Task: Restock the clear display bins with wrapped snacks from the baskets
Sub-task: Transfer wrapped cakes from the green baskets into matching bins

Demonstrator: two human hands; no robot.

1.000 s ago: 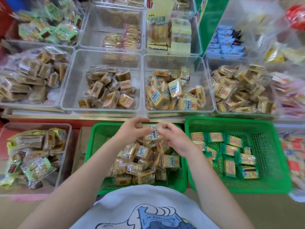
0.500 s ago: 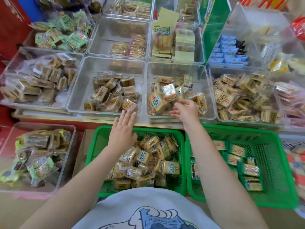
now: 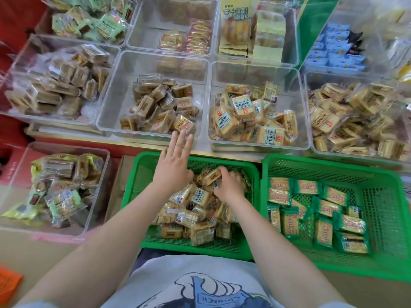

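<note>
My left hand (image 3: 172, 167) flat, fingers straight, over far rim of left green basket (image 3: 142, 172). My right hand (image 3: 229, 185) grips wrapped snack (image 3: 211, 176) in basket pile.

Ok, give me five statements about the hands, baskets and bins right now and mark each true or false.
1. The right hand grips a wrapped snack in the left green basket. True.
2. The left hand holds a snack. False: its fingers are straight and hold nothing.
3. The right green basket holds green-edged packets. True.
4. The clear bin beyond the left hand is full to the rim. False: its snacks cover only part of the floor.
5. Both hands are inside clear bins. False: both are over the left green basket.
</note>
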